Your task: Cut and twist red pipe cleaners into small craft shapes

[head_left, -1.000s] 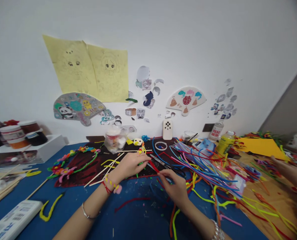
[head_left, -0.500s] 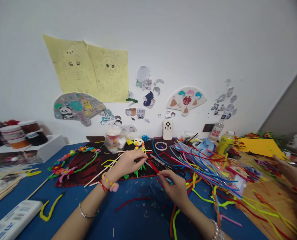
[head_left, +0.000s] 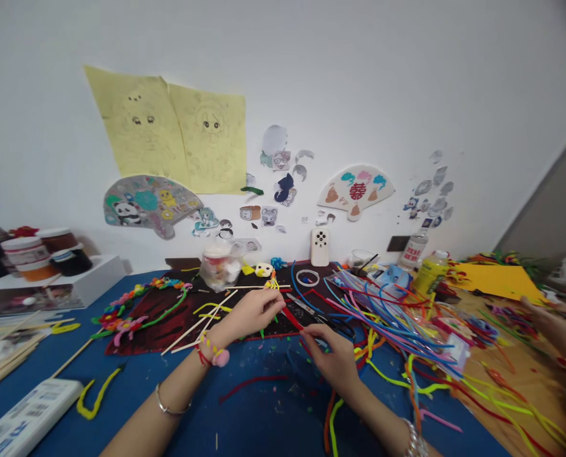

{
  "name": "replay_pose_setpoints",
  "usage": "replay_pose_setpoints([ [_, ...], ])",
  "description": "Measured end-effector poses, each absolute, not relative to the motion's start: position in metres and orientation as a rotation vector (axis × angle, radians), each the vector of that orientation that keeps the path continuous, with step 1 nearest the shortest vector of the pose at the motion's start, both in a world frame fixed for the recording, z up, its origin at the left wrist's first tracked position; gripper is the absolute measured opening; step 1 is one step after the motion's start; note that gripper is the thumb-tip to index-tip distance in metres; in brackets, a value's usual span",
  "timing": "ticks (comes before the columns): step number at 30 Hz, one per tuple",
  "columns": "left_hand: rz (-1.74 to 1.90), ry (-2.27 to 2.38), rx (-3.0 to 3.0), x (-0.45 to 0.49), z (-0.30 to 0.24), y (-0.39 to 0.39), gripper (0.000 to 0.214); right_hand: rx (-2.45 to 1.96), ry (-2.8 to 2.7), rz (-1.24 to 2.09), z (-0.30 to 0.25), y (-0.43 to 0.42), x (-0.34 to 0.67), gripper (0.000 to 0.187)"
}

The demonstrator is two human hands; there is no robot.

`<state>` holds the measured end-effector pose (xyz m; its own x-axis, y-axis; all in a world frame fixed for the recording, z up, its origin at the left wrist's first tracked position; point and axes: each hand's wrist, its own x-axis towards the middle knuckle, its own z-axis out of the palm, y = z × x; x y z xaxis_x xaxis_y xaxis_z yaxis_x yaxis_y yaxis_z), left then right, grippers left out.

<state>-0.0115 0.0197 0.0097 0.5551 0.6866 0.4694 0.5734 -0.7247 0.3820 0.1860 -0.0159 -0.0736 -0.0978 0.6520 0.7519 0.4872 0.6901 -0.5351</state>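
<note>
Blue tabletop (head_left: 259,425), flecked with fibre clippings, beneath both hands. Fuzzy dark red mat (head_left: 138,336), left of the left hand and running under it. Bundle of multicoloured pipe cleaners (head_left: 392,324), partly in a clear plastic sleeve, right of the right hand. Paper fan (head_left: 356,190) on the wall beyond the hands, with a red 囍 character. Left hand (head_left: 247,314): fingers curled forward over the mat, grip not readable from this view. Right hand (head_left: 333,358): thumb and fingers pinched closed on a red pipe cleaner (head_left: 292,318), which slants toward the left hand. Steel scissors (head_left: 304,306) with black handles, just beyond the right hand. Beaded bracelet (head_left: 207,349) with pink pompom, on the left wrist.
</note>
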Motion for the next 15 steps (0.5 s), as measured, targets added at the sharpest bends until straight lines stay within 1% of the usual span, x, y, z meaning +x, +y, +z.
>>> replay_pose_setpoints([
  [7,0.954,1.147,2.484,-0.0122,0.0171,0.0170,0.028,-0.928,-1.751,0.191,-0.0723,-0.0176,0.1851,0.008],
  [15,0.845,1.080,2.412,-0.0101,0.0075,0.0174,0.020,-0.910,-1.760,0.205,-0.0721,-0.0175,0.1854,0.007],
])
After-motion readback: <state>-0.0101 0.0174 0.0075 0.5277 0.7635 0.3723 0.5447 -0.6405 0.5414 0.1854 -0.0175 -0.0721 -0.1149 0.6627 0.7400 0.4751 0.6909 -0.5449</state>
